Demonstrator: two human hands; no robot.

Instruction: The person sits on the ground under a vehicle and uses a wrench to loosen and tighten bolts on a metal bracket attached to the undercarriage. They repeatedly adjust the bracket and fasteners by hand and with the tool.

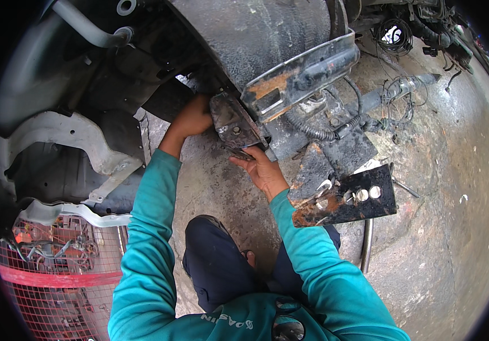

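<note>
A dark, worn metal bracket (pixel 233 122) with a bolt in its face hangs at the end of a vehicle's frame rail, in front of me. My left hand (pixel 196 116) reaches behind its left side, and its fingers are hidden there. From below, my right hand (pixel 260 172) is at the bracket's lower end, palm turned up. Its thumb and fingers close around something dark at that edge, too small and shadowed to name. Above the bracket is a large dark cylindrical tank (pixel 267 37).
A rusty metal step bracket (pixel 301 74) juts out to the right, with corrugated hose (pixel 318 133) below it. A black, holed plate (pixel 346 196) overhangs my right forearm. Pale body panels (pixel 68 139) stand left, above a red mesh screen (pixel 57 278). Loose wires (pixel 400 96) hang at right.
</note>
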